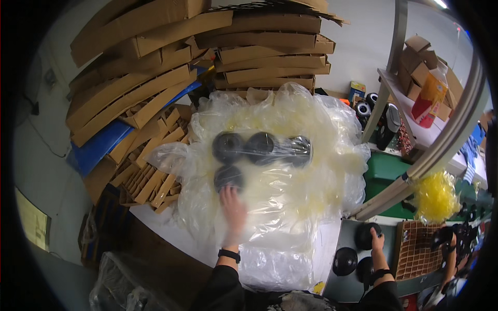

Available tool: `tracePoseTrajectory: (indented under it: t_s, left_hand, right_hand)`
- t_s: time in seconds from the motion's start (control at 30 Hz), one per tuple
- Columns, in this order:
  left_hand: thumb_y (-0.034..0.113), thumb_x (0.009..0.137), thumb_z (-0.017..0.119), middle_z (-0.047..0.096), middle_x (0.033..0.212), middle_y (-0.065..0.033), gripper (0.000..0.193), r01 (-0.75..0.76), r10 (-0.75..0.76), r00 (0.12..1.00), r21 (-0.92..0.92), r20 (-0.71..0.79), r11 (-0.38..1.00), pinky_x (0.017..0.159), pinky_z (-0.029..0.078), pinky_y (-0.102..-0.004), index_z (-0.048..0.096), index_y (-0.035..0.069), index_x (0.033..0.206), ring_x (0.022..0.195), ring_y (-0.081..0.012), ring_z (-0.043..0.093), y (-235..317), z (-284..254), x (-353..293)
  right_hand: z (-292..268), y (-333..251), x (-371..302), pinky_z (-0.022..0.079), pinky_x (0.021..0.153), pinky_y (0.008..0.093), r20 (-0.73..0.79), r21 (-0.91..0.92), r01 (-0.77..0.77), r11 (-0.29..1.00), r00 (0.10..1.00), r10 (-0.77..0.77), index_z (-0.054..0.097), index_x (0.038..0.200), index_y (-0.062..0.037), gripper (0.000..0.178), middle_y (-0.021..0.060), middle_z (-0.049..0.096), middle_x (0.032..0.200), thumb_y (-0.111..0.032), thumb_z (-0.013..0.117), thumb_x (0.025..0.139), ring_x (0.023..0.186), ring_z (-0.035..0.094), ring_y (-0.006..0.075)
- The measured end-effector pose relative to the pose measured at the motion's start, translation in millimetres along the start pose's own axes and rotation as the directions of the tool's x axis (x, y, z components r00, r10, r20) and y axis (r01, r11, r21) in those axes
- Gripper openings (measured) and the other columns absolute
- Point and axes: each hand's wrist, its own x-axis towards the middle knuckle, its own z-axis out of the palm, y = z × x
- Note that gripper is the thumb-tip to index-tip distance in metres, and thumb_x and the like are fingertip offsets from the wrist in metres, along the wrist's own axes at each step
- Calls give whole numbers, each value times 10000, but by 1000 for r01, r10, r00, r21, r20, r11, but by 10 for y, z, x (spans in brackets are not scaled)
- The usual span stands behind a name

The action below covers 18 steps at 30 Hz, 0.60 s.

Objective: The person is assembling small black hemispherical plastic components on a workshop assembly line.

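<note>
My left hand (233, 210), slightly blurred, has its fingers closed on the near edge of a black round part (229, 177), which is at the clear plastic film. Just beyond it, a row of three similar black round parts (260, 147) sits on the pile of clear, yellowish plastic bags (280, 202), with shiny film partly over them. Out to the right, my right hand (378, 242) grips a black domed part (366, 236) above a grey-green surface. Two more black round parts (345, 260) lie beside and below that hand.
Stacked cardboard trays with dividers (270, 62) rise behind and left of the bags. A brown divided crate (420, 249) stands right of my right hand, near another person's hand (450, 254). A metal post (394, 192) and a yellow plastic bundle (437, 197) are at the right.
</note>
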Motion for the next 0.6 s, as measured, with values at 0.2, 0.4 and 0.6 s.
tracePoseTrajectory:
  t_s: [0.2,0.4,0.6]
  left_hand:
    - [117,743,587,279,1457,-150,616,-223,180,974,465,135,857,1086,220,-529,436,99,1340,1353,-406,215,-197,60,475]
    - [116,815,474,283,1466,-148,552,-192,44,958,521,283,832,1108,197,-510,420,130,1364,1359,-394,220,-221,-120,655]
    - [146,869,405,347,1428,-120,520,-695,441,715,620,543,363,1128,196,-440,358,101,1385,1341,-302,289,-458,345,493]
  right_hand:
    - [104,152,75,286,1048,430,-266,-374,265,889,888,-376,345,1338,51,798,243,406,1330,-351,716,757,1237,382,397]
    - [-101,-574,-853,271,1057,425,42,-233,716,658,683,-729,363,1312,-4,650,219,373,1348,-110,664,746,1247,360,395]
    - [-68,-653,-1314,394,963,416,164,-95,811,577,585,-794,438,1223,-4,565,219,450,1260,-109,695,731,1156,453,395]
